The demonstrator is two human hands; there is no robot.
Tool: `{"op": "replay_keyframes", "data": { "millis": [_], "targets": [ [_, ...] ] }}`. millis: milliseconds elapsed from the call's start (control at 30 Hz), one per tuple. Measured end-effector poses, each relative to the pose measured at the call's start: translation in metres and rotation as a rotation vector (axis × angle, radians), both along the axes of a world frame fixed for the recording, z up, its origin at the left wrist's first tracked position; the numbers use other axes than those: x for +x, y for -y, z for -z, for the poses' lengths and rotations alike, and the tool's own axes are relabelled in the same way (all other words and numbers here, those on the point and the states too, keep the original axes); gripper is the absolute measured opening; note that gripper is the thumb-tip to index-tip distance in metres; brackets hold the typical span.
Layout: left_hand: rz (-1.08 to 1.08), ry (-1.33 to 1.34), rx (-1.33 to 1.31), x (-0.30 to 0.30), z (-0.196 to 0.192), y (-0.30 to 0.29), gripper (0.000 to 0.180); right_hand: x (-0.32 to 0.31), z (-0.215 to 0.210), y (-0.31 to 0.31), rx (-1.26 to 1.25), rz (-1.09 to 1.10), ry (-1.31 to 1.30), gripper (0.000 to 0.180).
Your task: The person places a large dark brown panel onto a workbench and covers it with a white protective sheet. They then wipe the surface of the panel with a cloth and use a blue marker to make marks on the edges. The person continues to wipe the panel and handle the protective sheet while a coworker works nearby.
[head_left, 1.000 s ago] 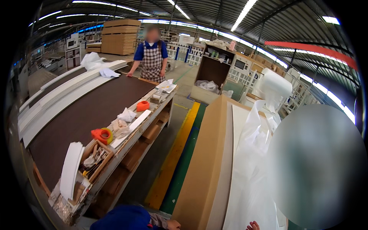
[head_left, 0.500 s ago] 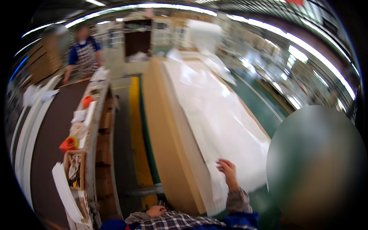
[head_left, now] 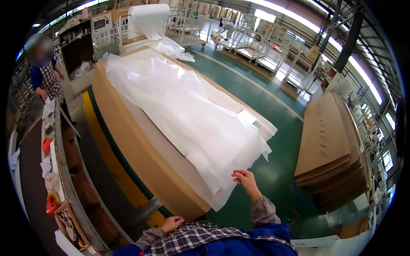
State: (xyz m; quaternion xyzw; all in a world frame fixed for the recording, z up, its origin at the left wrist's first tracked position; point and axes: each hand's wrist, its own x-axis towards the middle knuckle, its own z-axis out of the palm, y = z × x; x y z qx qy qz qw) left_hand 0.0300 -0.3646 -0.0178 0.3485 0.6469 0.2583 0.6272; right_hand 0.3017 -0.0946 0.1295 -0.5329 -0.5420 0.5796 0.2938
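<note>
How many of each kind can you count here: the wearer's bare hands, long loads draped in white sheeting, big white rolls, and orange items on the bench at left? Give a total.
Bare hands: 2 (left hand, right hand)
Long load under white sheeting: 1
Big white roll: 1
Orange items on the bench: 2 (farther one, nearer one)
Total: 6

No lettering or numbers can be read. A column of small dark marks [head_left: 321,131] runs down the top sheet of the stacked flat brown cardboard sheets [head_left: 331,143], too small to make out.
</note>
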Motion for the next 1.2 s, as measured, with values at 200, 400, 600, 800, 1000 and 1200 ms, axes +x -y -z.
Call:
{"op": "replay_keyframes", "data": {
  "millis": [200, 400, 600, 800, 1000, 1200],
  "targets": [
    [-0.209, 0.330, 0.030, 0.040, -0.007, -0.057, 0.037, 0.007, 0.026, -0.009, 0.606, -0.111, 0.648, 0.048],
    [-0.495, 0.060, 0.171, 0.080, 0.016, -0.139, 0.068, -0.014, 0.056, -0.012, 0.970, -0.792, 0.996, 0.119],
    [-0.798, 0.174, -0.016, 0.133, -0.004, -0.176, 0.054, -0.005, 0.083, -0.062, 1.356, -0.739, 0.797, 0.070],
    [-0.888, 0.054, -0.003, 0.148, 0.039, -0.169, 0.052, -0.006, 0.113, -0.095, 1.046, -0.781, 0.359, 0.045],
    [-0.754, -0.660, 0.107, 0.148, 0.069, -0.172, 0.061, -0.008, 0.088, -0.091, 0.941, -0.810, 0.277, 0.058],
    [-1.078, 0.384, 0.016, 0.159, 0.000, -0.196, 0.041, 0.005, 0.072, -0.064, 0.945, -1.176, 0.455, 0.107]
  ]
}}
